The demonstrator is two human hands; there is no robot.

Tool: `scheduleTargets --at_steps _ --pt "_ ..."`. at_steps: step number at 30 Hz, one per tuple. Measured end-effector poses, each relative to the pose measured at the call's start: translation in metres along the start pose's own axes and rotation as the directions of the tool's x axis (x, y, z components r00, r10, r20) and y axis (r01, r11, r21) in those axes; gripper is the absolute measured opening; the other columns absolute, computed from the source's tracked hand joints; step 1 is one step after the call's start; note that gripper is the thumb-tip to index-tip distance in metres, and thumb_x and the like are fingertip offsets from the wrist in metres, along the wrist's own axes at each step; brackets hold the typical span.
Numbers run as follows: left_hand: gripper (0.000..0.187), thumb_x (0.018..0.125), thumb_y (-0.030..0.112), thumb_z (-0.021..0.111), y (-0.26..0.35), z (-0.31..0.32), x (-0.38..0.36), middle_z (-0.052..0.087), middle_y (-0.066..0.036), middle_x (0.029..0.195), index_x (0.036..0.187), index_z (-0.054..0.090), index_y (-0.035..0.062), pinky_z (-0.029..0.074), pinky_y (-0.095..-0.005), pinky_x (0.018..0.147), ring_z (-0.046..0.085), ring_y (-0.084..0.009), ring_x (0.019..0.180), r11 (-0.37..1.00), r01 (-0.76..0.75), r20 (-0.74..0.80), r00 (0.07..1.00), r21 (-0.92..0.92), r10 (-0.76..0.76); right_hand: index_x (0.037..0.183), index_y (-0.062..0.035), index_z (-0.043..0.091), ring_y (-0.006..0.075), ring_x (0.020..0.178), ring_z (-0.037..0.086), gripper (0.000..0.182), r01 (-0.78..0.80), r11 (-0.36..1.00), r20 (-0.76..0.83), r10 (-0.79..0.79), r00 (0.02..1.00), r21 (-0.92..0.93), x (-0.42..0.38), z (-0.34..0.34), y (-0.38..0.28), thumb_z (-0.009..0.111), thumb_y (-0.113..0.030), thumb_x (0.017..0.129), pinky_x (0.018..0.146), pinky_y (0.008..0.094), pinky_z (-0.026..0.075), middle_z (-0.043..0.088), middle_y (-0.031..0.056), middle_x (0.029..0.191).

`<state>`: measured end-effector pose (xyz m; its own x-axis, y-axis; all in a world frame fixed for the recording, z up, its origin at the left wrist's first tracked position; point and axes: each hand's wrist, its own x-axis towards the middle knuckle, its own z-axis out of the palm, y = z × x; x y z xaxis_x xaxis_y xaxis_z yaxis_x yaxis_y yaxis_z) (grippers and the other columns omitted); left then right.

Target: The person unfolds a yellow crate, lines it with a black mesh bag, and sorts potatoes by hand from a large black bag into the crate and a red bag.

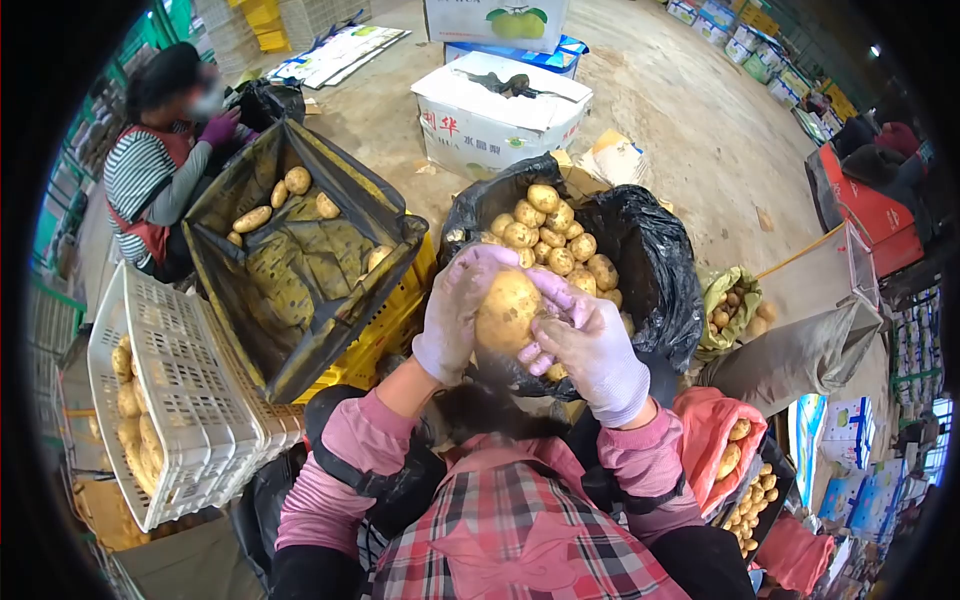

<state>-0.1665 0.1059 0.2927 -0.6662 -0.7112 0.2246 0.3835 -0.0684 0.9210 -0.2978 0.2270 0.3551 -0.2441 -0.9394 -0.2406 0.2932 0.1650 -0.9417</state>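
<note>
A large tan potato is held up between my two gloved hands, in front of my chest. My left hand wraps its left side, fingers closed around it. On the other side, my right hand grips the potato with the thumb across its face and fingers behind. Both gloves are pale and stained with dirt. Just beyond my hands stands a container lined with a black plastic bag, holding a heap of potatoes.
Left of me, a yellow crate with a dark liner holds several potatoes, beside a white basket of potatoes. A white carton stands ahead. At right are a green sack and a red bag. A co-worker sits at left.
</note>
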Motion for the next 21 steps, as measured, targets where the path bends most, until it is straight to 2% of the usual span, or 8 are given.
scheduleTargets --at_steps 2,5,8,12,15,18,20,21 --pt "0.037 0.104 0.033 0.04 -0.005 0.0 -0.002 0.061 -0.008 0.106 0.116 0.056 0.0015 0.049 -0.0279 0.087 0.06 -0.014 0.098 0.999 0.036 -0.015 0.999 -0.034 -0.037 0.136 0.0091 0.049 0.0159 0.072 0.069 0.048 0.048 0.998 -0.019 -0.048 0.999 -0.029 0.001 0.0 0.009 0.059 0.004 0.089 0.062 0.0252 0.057 0.065 0.015 0.117" --pt "0.039 0.104 0.035 0.039 -0.003 -0.004 0.001 0.061 -0.008 0.105 0.119 0.053 0.0018 0.05 -0.0268 0.085 0.062 -0.0153 0.096 0.999 0.054 0.032 0.998 -0.007 -0.054 0.135 0.0094 0.049 0.0163 0.075 0.069 0.046 0.103 0.994 -0.044 -0.104 0.994 -0.034 -0.003 0.003 0.012 0.055 0.004 0.09 0.065 0.0271 0.059 0.063 0.0153 0.123" --pt "0.038 0.105 0.033 0.038 -0.006 -0.004 -0.002 0.061 -0.008 0.105 0.118 0.053 0.0017 0.05 -0.0264 0.086 0.061 -0.0153 0.096 0.994 -0.045 0.029 0.999 0.1 0.043 0.137 0.008 0.048 0.0165 0.083 0.069 0.046 0.198 0.98 0.003 -0.198 0.98 0.01 -0.01 0.007 0.011 0.057 0.001 0.093 0.069 0.0297 0.062 0.061 0.0131 0.127" --pt "0.035 0.105 0.029 0.04 0.001 -0.009 0.009 0.061 -0.01 0.106 0.117 0.054 0.0005 0.049 -0.0275 0.086 0.061 -0.0148 0.099 0.913 -0.153 0.084 0.988 0.378 0.131 0.141 0.0045 0.045 0.0097 0.093 0.064 0.052 0.053 0.983 -0.019 -0.05 0.999 0.178 -0.009 0.009 0.002 0.063 -0.003 0.094 0.071 0.0234 0.057 0.063 0.0082 0.119" --pt "0.032 0.103 0.025 0.044 0.017 0.007 -0.001 0.062 -0.011 0.106 0.117 0.055 -0.0012 0.05 -0.029 0.086 0.061 -0.0153 0.097 0.937 -0.19 0.022 0.981 0.292 0.192 0.143 0.0035 0.043 0.0105 0.099 0.063 0.057 0.041 0.969 0.008 -0.044 0.999 0.242 -0.006 0.006 0.01 0.067 -0.005 0.092 0.077 0.0252 0.057 0.058 0.008 0.129" --pt "0.03 0.102 0.022 0.047 0.023 0.015 -0.002 0.062 -0.011 0.106 0.12 0.055 -0.0011 0.05 -0.0312 0.087 0.06 -0.0155 0.097 0.995 -0.051 -0.201 0.977 0.088 0.068 0.144 0.0016 0.042 0.0134 0.11 0.059 0.062 0.174 0.96 -0.033 -0.171 0.985 0.22 -0.005 0.003 0.022 0.07 -0.001 0.089 0.089 0.0289 0.055 0.054 0.0092 0.135" --pt "0.032 0.102 0.023 0.048 0.022 0.007 0.003 0.061 -0.011 0.11 0.123 0.055 -0.0007 0.05 -0.0314 0.088 0.06 -0.0154 0.096 0.893 -0.062 -0.062 0.993 0.446 0.1 0.144 0.0 0.044 0.016 0.12 0.056 0.064 0.353 0.931 -0.082 -0.346 0.935 0.095 -0.002 -0.002 0.03 0.072 0.001 0.085 0.098 0.0311 0.051 0.052 0.0107 0.139" --pt "0.036 0.102 0.024 0.05 0.025 0.008 0.003 0.059 -0.011 0.117 0.128 0.052 0.0002 0.052 -0.0312 0.085 0.061 -0.0157 0.097 0.883 0.057 -0.019 0.998 0.465 -0.054 0.142 -0.0002 0.046 0.0176 0.123 0.054 0.064 0.403 0.915 -0.094 -0.399 0.912 0.017 -0.003 -0.002 0.029 0.072 0.001 0.084 0.101 0.032 0.048 0.051 0.0119 0.141"
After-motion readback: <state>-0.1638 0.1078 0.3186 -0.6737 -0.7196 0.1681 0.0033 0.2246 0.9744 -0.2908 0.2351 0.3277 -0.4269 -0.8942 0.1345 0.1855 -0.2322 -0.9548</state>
